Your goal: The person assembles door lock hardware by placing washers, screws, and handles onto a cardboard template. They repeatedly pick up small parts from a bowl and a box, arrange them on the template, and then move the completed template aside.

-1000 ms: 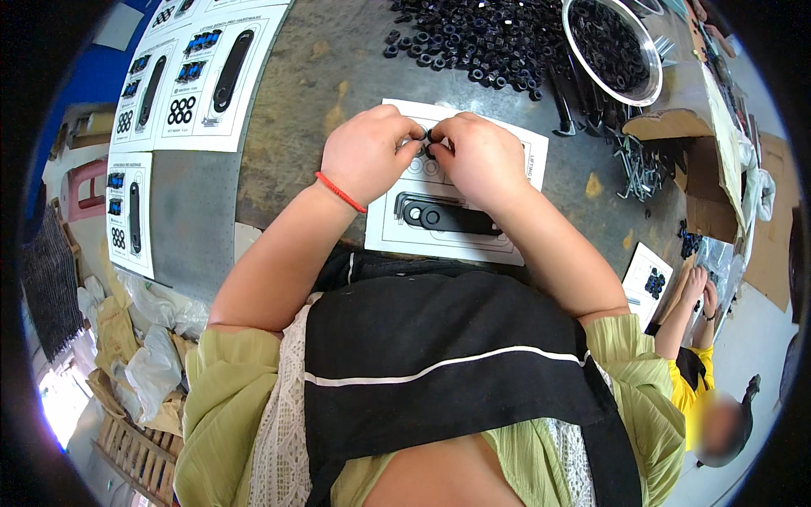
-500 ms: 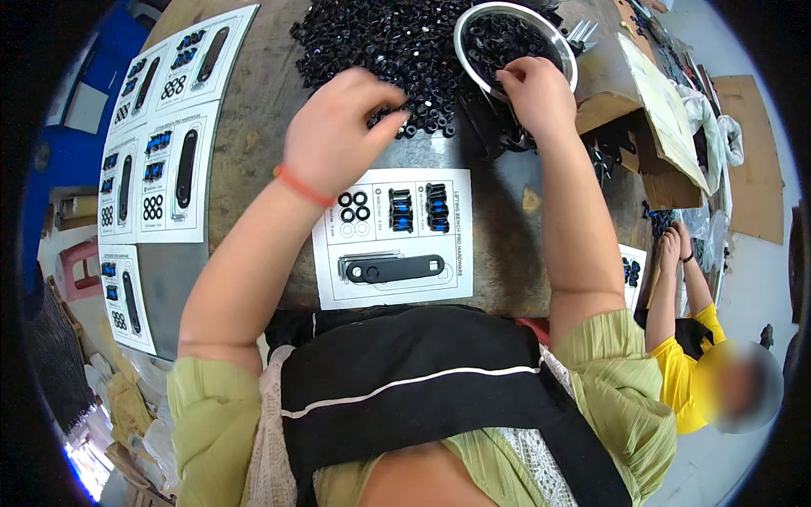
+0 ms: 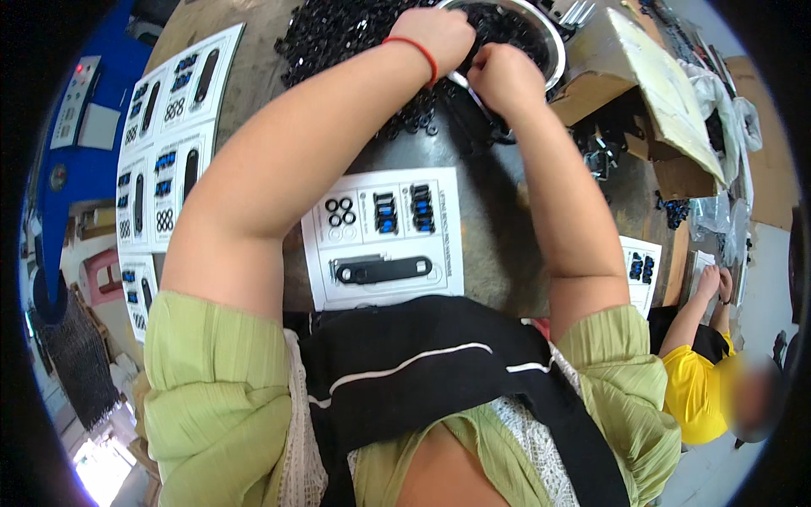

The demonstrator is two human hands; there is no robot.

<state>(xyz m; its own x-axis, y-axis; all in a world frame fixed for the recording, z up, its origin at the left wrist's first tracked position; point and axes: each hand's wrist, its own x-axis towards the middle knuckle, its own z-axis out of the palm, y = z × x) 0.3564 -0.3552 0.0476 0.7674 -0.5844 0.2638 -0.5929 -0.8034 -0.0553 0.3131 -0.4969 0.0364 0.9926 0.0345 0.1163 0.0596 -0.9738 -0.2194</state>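
Note:
My left hand (image 3: 435,38), with a red band at its wrist, reaches over the left rim of a metal bowl (image 3: 555,52) of small black parts (image 3: 507,29). Its fingers curl inward, and whatever they hold is hidden. Close beside it, at the bowl's near side, my right hand (image 3: 509,80) is closed with its fingertips tucked in; its contents cannot be made out. Nearer to me lies a printed white sheet (image 3: 384,291) bearing black rings (image 3: 340,212), two groups of black bolts with blue bands (image 3: 421,209), and a flat black bar with holes (image 3: 384,269).
A heap of small black nuts (image 3: 325,42) spreads left of the bowl. More filled sheets (image 3: 203,127) overlap along the table's left side. An open cardboard box (image 3: 650,93) stands at right. Beyond it, a person in a yellow top (image 3: 694,397) works with both hands.
My left hand has moved from the nut heap up and right to the bowl, its fingers now curled. The right hand has shifted slightly left and closed up. The whole view has shifted a little.

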